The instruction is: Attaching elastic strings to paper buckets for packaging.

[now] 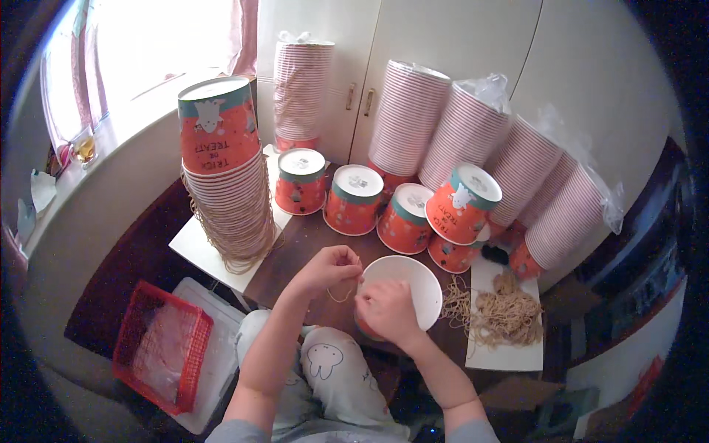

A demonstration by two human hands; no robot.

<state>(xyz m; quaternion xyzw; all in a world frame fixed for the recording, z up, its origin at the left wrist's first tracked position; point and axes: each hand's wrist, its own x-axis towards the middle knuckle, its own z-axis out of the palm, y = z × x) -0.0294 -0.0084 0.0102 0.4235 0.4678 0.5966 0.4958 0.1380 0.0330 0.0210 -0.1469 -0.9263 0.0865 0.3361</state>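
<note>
Surface: brown table (294, 252) before white cabinets (452, 37).
Bucket (421, 289): mouth up, axis near vertical.
Left hand (331, 270): pinching twine (340, 300).
Right hand (390, 311): curled, hold unclear.

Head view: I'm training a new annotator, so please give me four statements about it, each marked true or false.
1. A red plastic mesh basket sits on the person's left. True.
2. The tangled tan string heap lies left of the open white-lined paper bucket. False: it lies to the bucket's right.
3. The bare right hand is at that open bucket. True.
4. The orange-and-teal paper bucket topping the tall leftmost bucket stack stands mouth up. False: its base faces up.
</note>
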